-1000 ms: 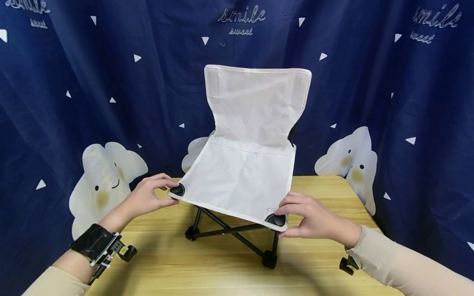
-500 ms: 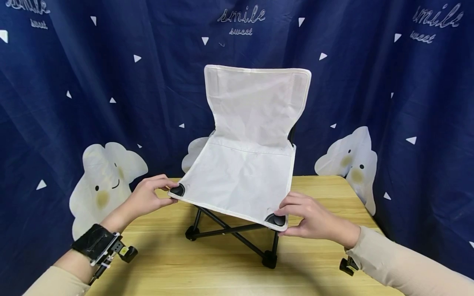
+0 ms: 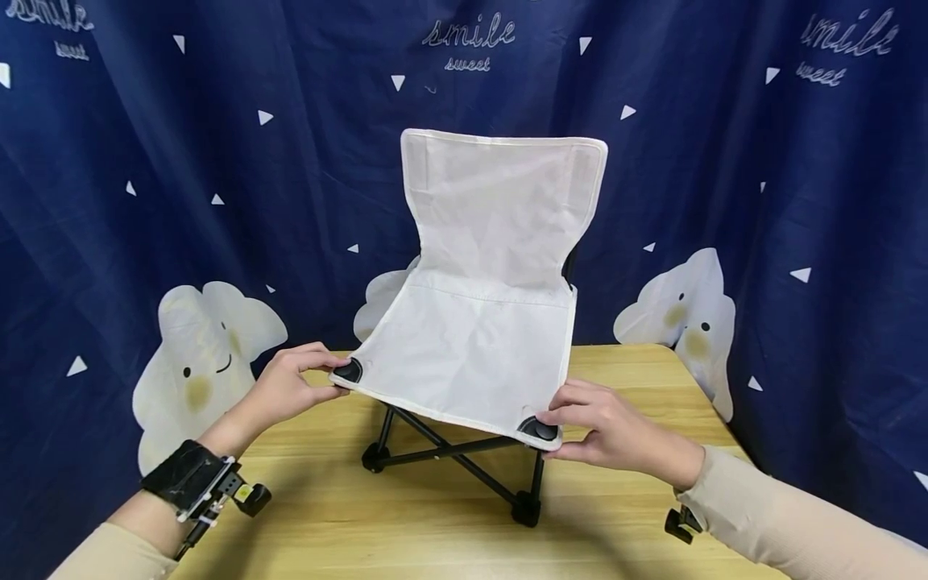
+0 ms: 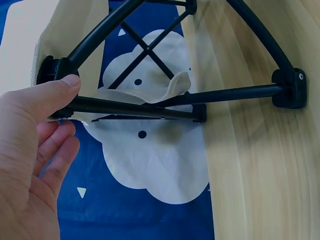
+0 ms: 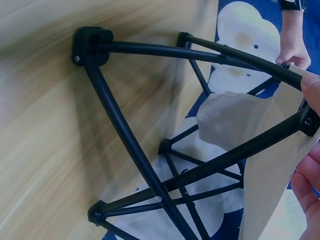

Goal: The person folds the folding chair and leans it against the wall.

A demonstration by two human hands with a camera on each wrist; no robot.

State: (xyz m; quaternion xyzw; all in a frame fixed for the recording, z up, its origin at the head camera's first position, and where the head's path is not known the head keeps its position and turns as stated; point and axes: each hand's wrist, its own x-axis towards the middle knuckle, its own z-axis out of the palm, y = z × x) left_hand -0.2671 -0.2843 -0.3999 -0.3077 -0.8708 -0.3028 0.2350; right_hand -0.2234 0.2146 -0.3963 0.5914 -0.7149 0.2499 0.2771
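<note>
A white folding chair [image 3: 464, 346] with a fabric seat and back stands unfolded on the wooden table. My left hand [image 3: 293, 385] pinches its front left seat corner, fingers above and thumb below the black corner cap [image 3: 349, 370]. At the front right corner, my right hand [image 3: 609, 425] pinches the other black cap [image 3: 539, 428] the same way. The left wrist view shows my left thumb [image 4: 65, 89] against the corner joint under the seat. Crossed black tubes [image 5: 150, 192] of the frame fill the right wrist view, where my right hand is partly cut off by the edge.
The wooden table [image 3: 406, 540] lies under the chair's black feet [image 3: 526, 509]. Behind and around it hangs a dark blue curtain [image 3: 304, 201] with white clouds and triangles. A small camera on a black strap [image 3: 183, 477] sits on my left wrist.
The head view has shifted very slightly. Both hands keep their hold on the seat corners, and the chair stays in place.
</note>
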